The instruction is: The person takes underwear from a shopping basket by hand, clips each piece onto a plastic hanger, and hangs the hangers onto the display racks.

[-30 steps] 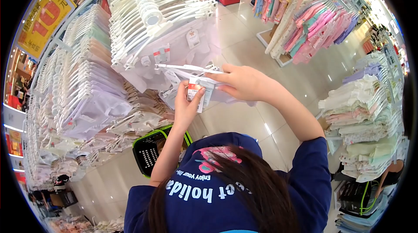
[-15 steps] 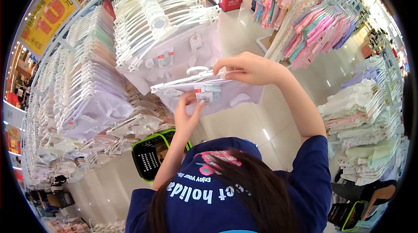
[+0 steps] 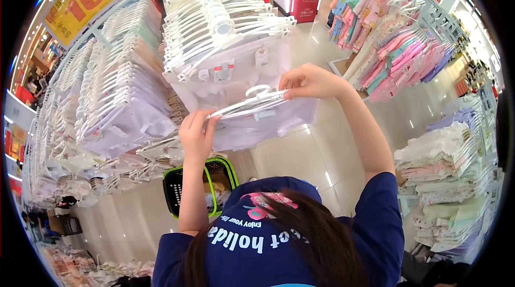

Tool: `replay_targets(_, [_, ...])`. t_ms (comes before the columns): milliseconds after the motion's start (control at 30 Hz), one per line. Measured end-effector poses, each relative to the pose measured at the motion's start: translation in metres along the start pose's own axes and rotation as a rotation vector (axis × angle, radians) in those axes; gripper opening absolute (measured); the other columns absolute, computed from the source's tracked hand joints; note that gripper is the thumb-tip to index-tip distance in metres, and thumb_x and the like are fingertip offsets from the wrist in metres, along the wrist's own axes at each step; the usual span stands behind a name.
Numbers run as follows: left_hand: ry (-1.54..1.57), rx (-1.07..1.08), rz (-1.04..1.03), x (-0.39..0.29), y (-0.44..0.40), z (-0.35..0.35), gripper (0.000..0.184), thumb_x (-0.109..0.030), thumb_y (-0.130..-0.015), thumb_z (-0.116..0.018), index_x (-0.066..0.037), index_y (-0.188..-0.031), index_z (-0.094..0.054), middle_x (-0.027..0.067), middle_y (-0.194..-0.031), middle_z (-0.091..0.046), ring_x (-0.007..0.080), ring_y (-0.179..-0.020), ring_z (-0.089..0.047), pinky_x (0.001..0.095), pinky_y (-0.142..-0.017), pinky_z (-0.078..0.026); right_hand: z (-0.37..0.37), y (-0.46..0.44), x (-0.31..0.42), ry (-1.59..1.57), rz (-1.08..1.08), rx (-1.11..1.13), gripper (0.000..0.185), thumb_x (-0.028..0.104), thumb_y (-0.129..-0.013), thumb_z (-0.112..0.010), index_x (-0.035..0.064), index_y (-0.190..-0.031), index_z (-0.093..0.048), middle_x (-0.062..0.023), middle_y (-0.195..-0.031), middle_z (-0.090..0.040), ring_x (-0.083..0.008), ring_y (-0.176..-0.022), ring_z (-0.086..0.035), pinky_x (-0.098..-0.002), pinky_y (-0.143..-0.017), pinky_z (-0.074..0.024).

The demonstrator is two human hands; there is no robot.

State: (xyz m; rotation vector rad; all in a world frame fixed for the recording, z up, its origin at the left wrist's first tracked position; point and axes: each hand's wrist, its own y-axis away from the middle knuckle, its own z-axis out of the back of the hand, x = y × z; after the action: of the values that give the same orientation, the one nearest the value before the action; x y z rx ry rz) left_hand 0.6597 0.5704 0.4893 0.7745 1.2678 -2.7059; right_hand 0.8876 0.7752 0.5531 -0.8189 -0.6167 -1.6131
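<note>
Well left of the smooth white hanger (image 3: 244, 107), a flat yellow sign (image 3: 83, 4) stands beyond thin, tightly packed lilac clothes (image 3: 126, 131). Below the hanger and to its left sits a black basket (image 3: 174, 193) with perforated walls. The left hand (image 3: 196, 135) pinches the hanger's left end between thumb and fingers. Under the slender, curl-hooked hanger hangs a sheer-looking lilac garment (image 3: 247, 130). The right hand (image 3: 314, 82) pinches the hanger's right end. Farther right of it hang soft pastel clothes (image 3: 398, 64).
</note>
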Motion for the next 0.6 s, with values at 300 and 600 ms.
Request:
replay_targets(300, [0.062, 0.047, 0.031, -0.007, -0.009, -0.001, 0.01, -0.008, -0.076, -0.065, -0.004, -0.082, -0.059, 0.0085, -0.071, -0.057, 0.0238, -0.057, -0.053, 0.0304, -0.052, -0.041, -0.018, 0.002, 0.005, 0.44, 0.132, -0.391, 0.011, 0.016, -0.081, -0.057, 0.0055, -0.082, -0.054, -0.0104, -0.071, -0.056, -0.0295, -0.07, -0.054, -0.0386, -0.061, -0.0413])
replay_targets(600, [0.145, 0.431, 0.316, 0.058, 0.152, -0.099, 0.015, -0.014, -0.081, -0.061, -0.001, -0.089, -0.059, 0.0134, -0.084, -0.061, 0.0272, -0.07, -0.061, 0.0313, -0.062, -0.048, -0.148, 0.035, -0.13, 0.563, -0.15, -0.24, 0.009, 0.019, -0.082, -0.054, 0.0101, -0.086, -0.054, -0.009, -0.079, -0.058, -0.0308, -0.076, -0.057, -0.0397, -0.07, -0.0439])
